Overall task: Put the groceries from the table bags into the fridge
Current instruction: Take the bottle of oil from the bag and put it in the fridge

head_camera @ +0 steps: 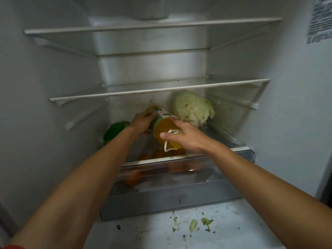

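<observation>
**Bottle Held by Both Hands over the Lowest Fridge Shelf**

The bottle, filled with orange liquid and wrapped in a white-and-green label, is held tilted inside the open fridge. Its far end points up and back. It is positioned above the glass shelf that covers the clear drawer. Whether the bottle touches that shelf cannot be told.

The left hand is curled round the labelled far section of the bottle. The right hand is laid over the near section, with its fingers wrapped over the top. Its thumb is pressed against the side, next to a white plastic loop attached to the bottle.

A pale green cabbage is located at the rear right of the same shelf, just beside the bottle. A blurred green item is located at the left, partly hidden by the left forearm. Round orange produce is visible through the drawer front.

The middle shelf and the top shelf are seen above. Leaf scraps are scattered on the white surface in front of the drawer.
</observation>
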Demonstrator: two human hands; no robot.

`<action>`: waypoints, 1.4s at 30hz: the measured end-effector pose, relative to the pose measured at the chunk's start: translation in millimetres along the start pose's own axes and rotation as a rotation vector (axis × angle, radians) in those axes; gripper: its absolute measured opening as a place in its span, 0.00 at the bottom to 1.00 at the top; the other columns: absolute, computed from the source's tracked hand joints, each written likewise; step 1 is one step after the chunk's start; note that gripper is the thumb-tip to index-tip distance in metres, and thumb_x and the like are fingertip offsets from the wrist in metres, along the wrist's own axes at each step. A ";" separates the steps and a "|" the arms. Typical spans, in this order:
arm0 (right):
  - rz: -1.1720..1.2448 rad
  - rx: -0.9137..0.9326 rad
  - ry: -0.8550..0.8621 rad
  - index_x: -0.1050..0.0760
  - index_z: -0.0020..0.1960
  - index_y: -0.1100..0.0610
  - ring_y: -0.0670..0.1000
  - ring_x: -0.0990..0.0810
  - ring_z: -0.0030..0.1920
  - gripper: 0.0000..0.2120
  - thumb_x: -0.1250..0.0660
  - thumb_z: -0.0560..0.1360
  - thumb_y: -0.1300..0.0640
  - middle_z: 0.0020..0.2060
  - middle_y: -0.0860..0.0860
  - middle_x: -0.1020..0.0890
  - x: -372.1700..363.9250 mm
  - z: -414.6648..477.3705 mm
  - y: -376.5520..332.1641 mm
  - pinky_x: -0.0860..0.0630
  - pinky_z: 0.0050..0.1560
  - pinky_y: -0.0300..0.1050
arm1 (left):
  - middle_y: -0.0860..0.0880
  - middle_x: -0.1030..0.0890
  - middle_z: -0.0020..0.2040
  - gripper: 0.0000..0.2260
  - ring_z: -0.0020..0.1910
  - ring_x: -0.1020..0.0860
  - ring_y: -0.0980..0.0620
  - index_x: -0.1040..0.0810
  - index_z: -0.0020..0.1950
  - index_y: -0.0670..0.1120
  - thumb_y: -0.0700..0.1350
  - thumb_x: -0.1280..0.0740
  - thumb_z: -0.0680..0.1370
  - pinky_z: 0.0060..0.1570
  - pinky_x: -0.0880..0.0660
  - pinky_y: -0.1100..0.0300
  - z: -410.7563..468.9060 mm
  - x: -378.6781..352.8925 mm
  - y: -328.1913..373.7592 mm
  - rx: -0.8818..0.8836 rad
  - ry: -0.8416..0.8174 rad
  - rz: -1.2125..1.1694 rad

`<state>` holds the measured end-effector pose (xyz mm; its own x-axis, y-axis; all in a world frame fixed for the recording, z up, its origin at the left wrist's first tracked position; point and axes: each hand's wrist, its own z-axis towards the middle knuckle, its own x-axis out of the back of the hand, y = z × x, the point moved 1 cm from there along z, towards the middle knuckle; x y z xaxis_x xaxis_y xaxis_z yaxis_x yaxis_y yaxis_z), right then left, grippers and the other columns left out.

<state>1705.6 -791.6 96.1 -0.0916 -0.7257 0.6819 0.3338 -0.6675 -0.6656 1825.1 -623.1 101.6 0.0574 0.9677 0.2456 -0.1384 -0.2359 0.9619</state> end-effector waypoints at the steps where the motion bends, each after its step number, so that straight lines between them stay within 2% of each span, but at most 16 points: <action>1: 0.030 0.009 -0.035 0.42 0.77 0.52 0.50 0.31 0.69 0.41 0.30 0.72 0.40 0.71 0.51 0.31 -1.2 4.3 0.4 0.35 0.70 0.45 | 0.43 0.21 0.53 0.14 0.48 0.21 0.45 0.25 0.63 0.44 0.50 0.37 0.81 0.39 0.22 0.56 1.9 -2.4 -1.8 -0.002 -0.018 -0.010; 3: 0.014 0.020 -0.082 0.45 0.78 0.51 0.50 0.31 0.69 0.44 0.26 0.70 0.42 0.72 0.51 0.32 -6.2 14.1 2.1 0.34 0.70 0.47 | 0.41 0.21 0.53 0.13 0.46 0.22 0.45 0.24 0.60 0.43 0.49 0.39 0.82 0.40 0.23 0.56 6.8 -1.7 -4.0 -0.020 -0.009 -0.026; 5: -0.113 0.058 -0.068 0.47 0.78 0.50 0.54 0.32 0.71 0.47 0.25 0.68 0.43 0.73 0.54 0.33 -13.6 26.3 4.5 0.34 0.70 0.47 | 0.39 0.22 0.51 0.10 0.41 0.23 0.46 0.23 0.54 0.42 0.48 0.39 0.82 0.36 0.24 0.59 17.3 4.5 -4.7 -0.045 0.019 0.012; 8: -0.243 0.072 -0.022 0.48 0.78 0.49 0.57 0.33 0.71 0.50 0.24 0.66 0.40 0.73 0.57 0.34 -23.5 38.2 -1.2 0.33 0.68 0.47 | 0.38 0.20 0.51 0.13 0.38 0.21 0.47 0.24 0.58 0.39 0.48 0.39 0.82 0.30 0.21 0.59 26.2 14.6 -2.3 -0.021 -0.021 0.062; 10: -0.294 0.079 -0.014 0.48 0.78 0.48 0.59 0.32 0.70 0.51 0.24 0.64 0.38 0.73 0.58 0.35 -28.5 41.4 -3.9 0.32 0.67 0.49 | 0.40 0.20 0.48 0.13 0.40 0.21 0.46 0.25 0.59 0.41 0.49 0.39 0.82 0.31 0.21 0.57 24.1 20.9 -0.7 0.036 -0.067 0.076; 14: -0.297 0.061 -0.016 0.49 0.78 0.45 0.60 0.33 0.70 0.51 0.24 0.64 0.38 0.74 0.58 0.38 -31.7 42.4 -3.0 0.33 0.68 0.52 | 0.41 0.21 0.44 0.11 0.39 0.21 0.45 0.25 0.58 0.42 0.48 0.40 0.82 0.34 0.23 0.56 20.7 22.5 0.0 0.068 -0.059 0.098; 18: -0.272 0.027 -0.006 0.51 0.77 0.41 0.62 0.35 0.71 0.53 0.25 0.62 0.35 0.76 0.58 0.42 -36.0 38.3 -1.5 0.33 0.69 0.55 | 0.38 0.21 0.44 0.10 0.35 0.22 0.42 0.23 0.47 0.41 0.47 0.35 0.79 0.35 0.23 0.54 13.7 21.1 -2.0 0.049 0.071 0.147; 21: -0.265 -0.003 0.022 0.49 0.77 0.43 0.62 0.32 0.69 0.54 0.26 0.60 0.32 0.74 0.58 0.39 -32.0 25.9 -2.6 0.31 0.68 0.56 | 0.39 0.21 0.43 0.07 0.36 0.21 0.40 0.23 0.47 0.40 0.45 0.34 0.77 0.39 0.20 0.47 -5.8 28.0 2.5 0.003 0.242 0.244; 22: -0.293 0.005 0.074 0.46 0.76 0.43 0.62 0.31 0.68 0.51 0.27 0.61 0.31 0.73 0.58 0.37 -30.0 18.6 -5.5 0.30 0.66 0.56 | 0.39 0.20 0.43 0.07 0.37 0.19 0.40 0.22 0.47 0.41 0.45 0.34 0.77 0.40 0.19 0.45 -14.4 33.3 2.4 -0.009 0.295 0.278; 24: -0.401 0.075 0.238 0.37 0.73 0.46 0.60 0.30 0.65 0.40 0.30 0.66 0.35 0.69 0.56 0.32 -26.7 1.4 -14.6 0.28 0.63 0.54 | 0.39 0.17 0.41 0.08 0.37 0.17 0.39 0.20 0.45 0.41 0.45 0.34 0.75 0.39 0.18 0.44 -38.8 44.1 1.1 -0.035 0.374 0.336; 26: -0.460 0.209 0.383 0.28 0.67 0.51 0.57 0.28 0.62 0.25 0.33 0.72 0.44 0.63 0.54 0.26 -26.8 -19.1 -27.9 0.28 0.58 0.52 | 0.38 0.17 0.41 0.09 0.41 0.17 0.39 0.19 0.45 0.40 0.45 0.34 0.75 0.42 0.19 0.48 -70.0 52.7 -3.3 -0.082 0.409 0.430; 28: -0.428 0.343 0.420 0.22 0.58 0.54 0.56 0.25 0.57 0.16 0.35 0.74 0.48 0.55 0.53 0.21 -34.0 -41.4 -41.3 0.27 0.51 0.50 | 0.37 0.17 0.45 0.09 0.45 0.19 0.41 0.19 0.47 0.39 0.44 0.34 0.76 0.45 0.23 0.52 -110.5 57.6 -9.0 -0.098 0.426 0.573; 31: -0.419 0.485 0.322 0.20 0.53 0.53 0.56 0.22 0.53 0.12 0.36 0.75 0.49 0.50 0.52 0.19 -60.0 -78.1 -54.1 0.28 0.43 0.48 | 0.38 0.17 0.45 0.09 0.47 0.19 0.41 0.18 0.47 0.42 0.47 0.34 0.76 0.45 0.25 0.52 -177.4 64.0 -20.3 -0.067 0.453 0.722; 35: -0.439 0.588 0.097 0.22 0.55 0.53 0.57 0.21 0.54 0.13 0.38 0.76 0.48 0.53 0.53 0.19 -101.2 -128.4 -60.7 0.27 0.47 0.50 | 0.42 0.17 0.41 0.08 0.44 0.19 0.42 0.19 0.46 0.47 0.49 0.33 0.76 0.45 0.22 0.51 -283.8 71.7 -35.9 -0.045 0.532 0.812; 38: -0.443 0.627 -0.023 0.23 0.56 0.53 0.58 0.22 0.55 0.14 0.39 0.77 0.48 0.54 0.53 0.20 -130.4 -168.1 -67.6 0.28 0.47 0.49 | 0.47 0.20 0.35 0.06 0.42 0.19 0.43 0.19 0.45 0.48 0.48 0.34 0.76 0.43 0.23 0.53 -368.3 72.7 -41.1 -0.032 0.523 0.893; 42: -0.426 0.734 -0.138 0.22 0.59 0.51 0.57 0.21 0.55 0.14 0.40 0.78 0.48 0.56 0.51 0.19 -164.8 -217.6 -94.6 0.27 0.48 0.48 | 0.45 0.18 0.39 0.06 0.43 0.20 0.42 0.19 0.47 0.45 0.46 0.35 0.76 0.42 0.25 0.53 -470.2 84.8 -44.7 0.025 0.519 1.023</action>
<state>1485.0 -645.1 -19.3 -0.2481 -0.3794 0.8914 0.8234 -0.5674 -0.0123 1371.3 -488.6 22.8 -0.4864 0.2400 0.8401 0.1351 -0.9293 0.3437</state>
